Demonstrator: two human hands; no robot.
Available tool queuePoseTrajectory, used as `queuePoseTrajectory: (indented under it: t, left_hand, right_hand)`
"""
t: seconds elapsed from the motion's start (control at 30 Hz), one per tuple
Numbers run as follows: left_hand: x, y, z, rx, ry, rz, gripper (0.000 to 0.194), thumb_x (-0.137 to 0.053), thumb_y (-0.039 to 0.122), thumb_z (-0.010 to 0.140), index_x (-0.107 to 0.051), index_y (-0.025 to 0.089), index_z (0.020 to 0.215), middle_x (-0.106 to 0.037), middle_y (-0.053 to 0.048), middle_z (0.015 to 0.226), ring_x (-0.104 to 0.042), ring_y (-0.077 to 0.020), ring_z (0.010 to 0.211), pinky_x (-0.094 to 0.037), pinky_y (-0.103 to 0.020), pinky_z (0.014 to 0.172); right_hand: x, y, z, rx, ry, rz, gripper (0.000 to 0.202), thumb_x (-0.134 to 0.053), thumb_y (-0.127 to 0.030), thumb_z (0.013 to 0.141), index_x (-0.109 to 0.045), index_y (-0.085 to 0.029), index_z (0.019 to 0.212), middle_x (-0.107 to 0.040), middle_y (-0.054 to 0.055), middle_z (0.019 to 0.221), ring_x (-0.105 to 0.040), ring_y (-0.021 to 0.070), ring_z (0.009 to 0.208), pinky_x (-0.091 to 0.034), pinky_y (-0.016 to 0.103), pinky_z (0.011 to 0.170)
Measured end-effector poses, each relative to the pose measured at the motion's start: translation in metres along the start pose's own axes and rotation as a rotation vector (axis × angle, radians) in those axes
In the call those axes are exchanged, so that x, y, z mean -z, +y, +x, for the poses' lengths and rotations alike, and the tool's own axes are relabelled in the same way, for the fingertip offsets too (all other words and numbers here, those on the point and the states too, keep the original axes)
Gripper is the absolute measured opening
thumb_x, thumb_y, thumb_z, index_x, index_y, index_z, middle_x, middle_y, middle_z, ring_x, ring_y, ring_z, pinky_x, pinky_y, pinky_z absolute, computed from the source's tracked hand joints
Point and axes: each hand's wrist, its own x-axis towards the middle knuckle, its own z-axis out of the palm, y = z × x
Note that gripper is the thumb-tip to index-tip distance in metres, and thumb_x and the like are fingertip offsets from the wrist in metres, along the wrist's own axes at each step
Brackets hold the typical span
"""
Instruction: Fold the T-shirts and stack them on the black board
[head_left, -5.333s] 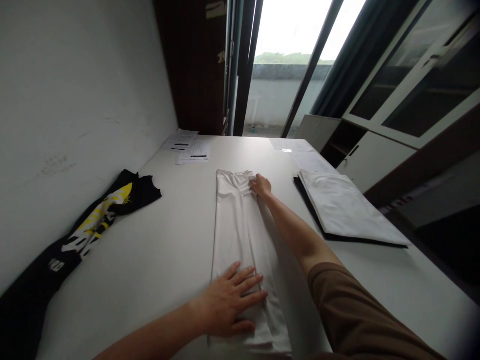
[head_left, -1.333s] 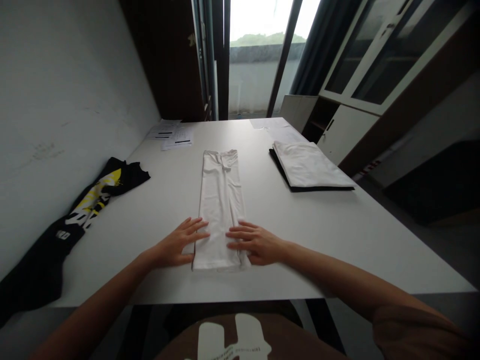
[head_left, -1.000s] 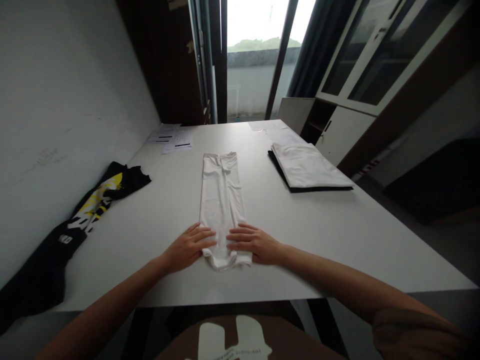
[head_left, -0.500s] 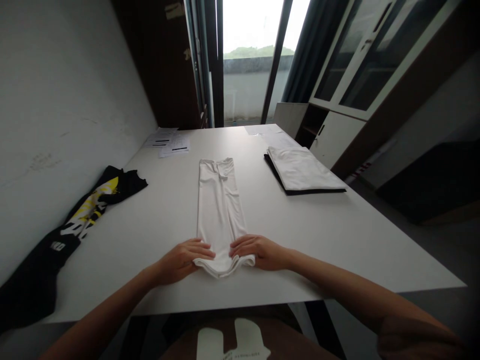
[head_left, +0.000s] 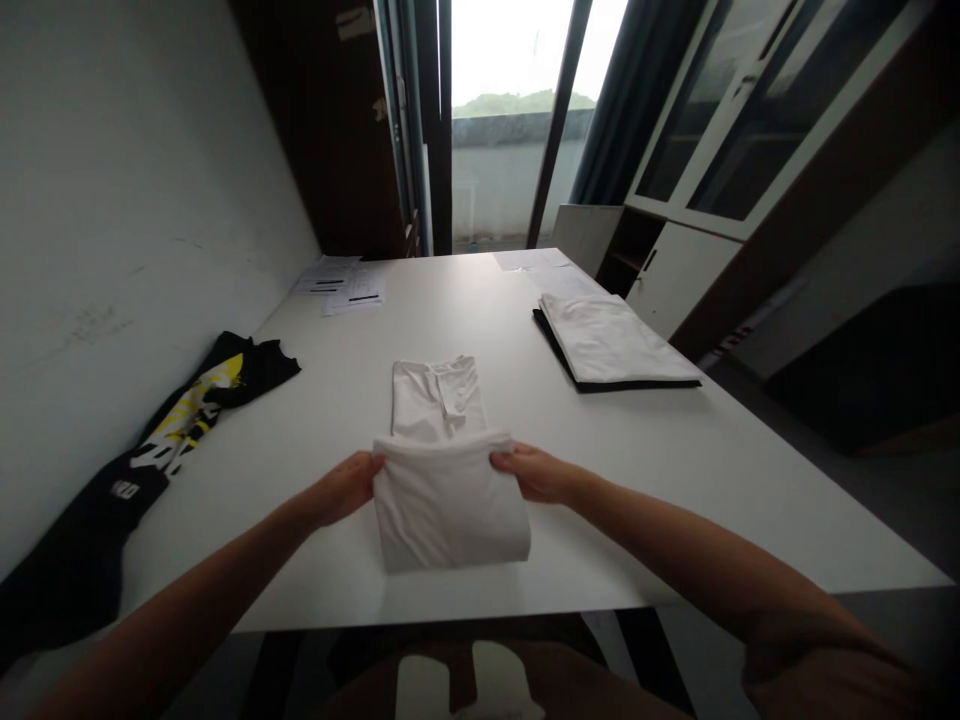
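A white shirt (head_left: 450, 510), folded into a narrow strip, lies in front of me on the table with its near part doubled over toward the far end. Its far end (head_left: 439, 390) still shows beyond the flap, with a small loose fold of cloth in the middle. My left hand (head_left: 347, 487) is closed on the left corner of the raised flap, thumb on top. At the opposite corner my right hand (head_left: 536, 473) pinches the cloth the same way. The flap's edge between them stands slightly above the layer underneath.
A black garment with yellow and white print (head_left: 187, 415) lies along the wall at left. Folded white cloth (head_left: 619, 340) rests on a black piece (head_left: 637, 385) at the right. Papers (head_left: 352, 290) lie at the white table's (head_left: 712, 500) far left, and more sheets (head_left: 544, 268) far right.
Both hands have gripped the shirt's near end, lifted it and brought it forward over the rest. The shirt is now shorter, and its far end sits a little nearer to me.
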Motion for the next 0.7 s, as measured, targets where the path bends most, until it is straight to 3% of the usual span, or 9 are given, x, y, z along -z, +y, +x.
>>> queuePoseTrajectory:
  t: [0.07,0.17,0.33,0.43,0.57,0.7]
  left_hand:
    - [0.014,-0.002,0.026,-0.028,0.153,-0.119,0.049,-0.056,0.054,0.097,-0.071,0.011,0.115,-0.075,-0.015,0.112,-0.068,-0.03,0.111,-0.048,-0.047,0.105]
    - [0.036,0.002,0.064,-0.042,0.25,-0.238,0.047,-0.058,0.048,0.097,-0.067,0.011,0.125,-0.073,-0.015,0.121,-0.064,-0.0307,0.12,-0.045,-0.046,0.11]
    - [0.075,0.003,0.118,0.038,0.428,-0.217,0.035,-0.061,0.037,0.096,-0.069,0.009,0.116,-0.076,-0.014,0.107,-0.072,-0.0268,0.102,-0.055,-0.039,0.097]
    - [0.093,-0.002,0.143,0.093,0.555,-0.091,0.026,-0.062,0.032,0.095,-0.069,0.01,0.108,-0.076,-0.011,0.094,-0.074,-0.022,0.085,-0.059,-0.035,0.084]
    - [0.105,-0.004,0.171,0.104,0.631,0.076,0.029,-0.061,0.038,0.096,-0.068,0.012,0.106,-0.075,-0.01,0.094,-0.073,-0.0196,0.084,-0.058,-0.03,0.078]
    - [0.115,-0.001,0.194,0.119,0.747,0.32,0.033,-0.054,0.044,0.099,-0.068,0.015,0.109,-0.075,-0.009,0.099,-0.071,-0.0213,0.094,-0.054,-0.029,0.078]
  right_hand:
    - [0.011,-0.014,0.024,0.021,0.136,0.064,0.043,-0.066,-0.051,0.093,-0.069,-0.013,0.112,-0.076,0.013,0.104,-0.073,0.0261,0.101,-0.053,0.044,0.101]
    - [0.029,-0.035,0.061,0.054,0.316,0.128,0.029,-0.065,-0.038,0.093,-0.069,-0.013,0.108,-0.078,0.011,0.097,-0.074,0.0241,0.092,-0.058,0.04,0.095]
    - [0.063,-0.046,0.11,0.048,0.526,0.117,0.016,-0.066,-0.017,0.086,-0.068,-0.014,0.102,-0.077,0.008,0.086,-0.073,0.0208,0.079,-0.061,0.032,0.081]
    - [0.083,-0.043,0.131,0.011,0.629,0.092,0.012,-0.065,-0.018,0.086,-0.067,-0.017,0.098,-0.075,0.006,0.077,-0.071,0.0196,0.072,-0.061,0.029,0.072]
    - [0.105,-0.044,0.152,-0.034,0.71,-0.025,0.009,-0.063,-0.027,0.091,-0.065,-0.018,0.092,-0.072,0.005,0.074,-0.069,0.0186,0.071,-0.058,0.027,0.068]
    - [0.123,-0.052,0.168,-0.068,0.879,-0.469,0.02,-0.056,-0.035,0.096,-0.067,-0.017,0.096,-0.074,0.007,0.085,-0.069,0.0188,0.079,-0.054,0.026,0.07]
